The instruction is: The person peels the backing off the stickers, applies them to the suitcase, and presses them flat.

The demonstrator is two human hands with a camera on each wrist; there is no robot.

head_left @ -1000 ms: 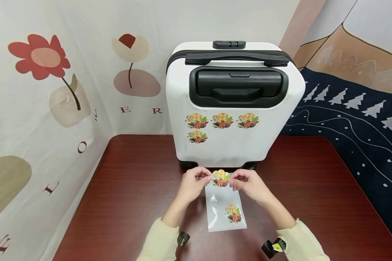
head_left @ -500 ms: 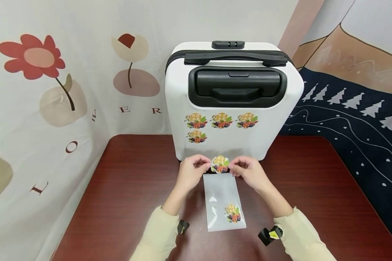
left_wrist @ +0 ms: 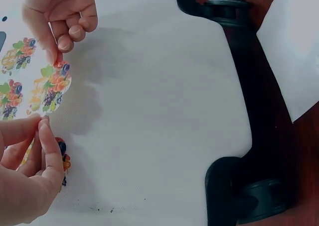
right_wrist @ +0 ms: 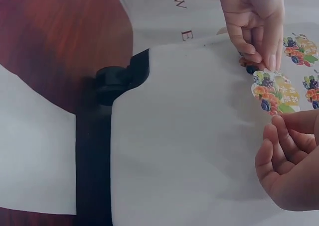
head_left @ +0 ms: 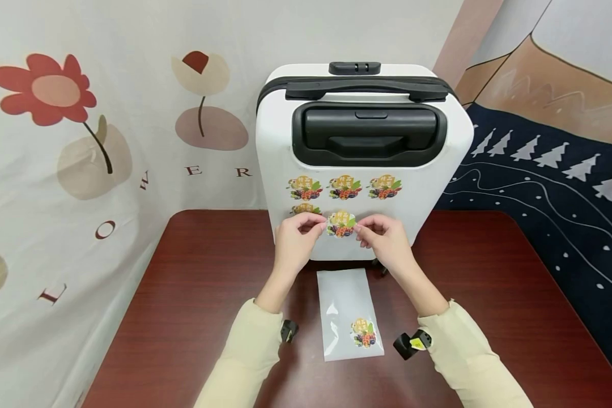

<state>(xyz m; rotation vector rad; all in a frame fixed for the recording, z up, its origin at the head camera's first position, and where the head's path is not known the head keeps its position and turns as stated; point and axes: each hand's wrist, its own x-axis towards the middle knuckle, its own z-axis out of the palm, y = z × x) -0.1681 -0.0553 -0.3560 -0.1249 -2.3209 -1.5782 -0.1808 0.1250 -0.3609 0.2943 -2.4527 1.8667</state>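
Note:
A fruit-print sticker (head_left: 341, 224) is stretched between both hands in front of the white suitcase (head_left: 367, 241). My left hand (head_left: 294, 241) pinches its left edge between thumb and forefinger, and my right hand (head_left: 385, 238) pinches the right edge. Three like stickers form a row above it on the suitcase; the right one (head_left: 385, 187) lies over my right hand. Another sticker (head_left: 306, 209) sits at the lower left, partly covered by my left hand. In the right wrist view the held sticker (right_wrist: 274, 92) looks close to the suitcase face; whether it touches cannot be told.
A glossy white backing sheet (head_left: 343, 300) with one sticker (head_left: 363, 333) lies on the dark red table (head_left: 209, 317) before the suitcase. The suitcase has a black recessed handle (head_left: 369, 133) and black wheels (left_wrist: 261, 198). Printed cloth (head_left: 132, 102) hangs behind.
Both hands have lifted the pinched sticker from above the top of the backing sheet, up to the suitcase front, level with the lower sticker. The sheet has stayed on the table.

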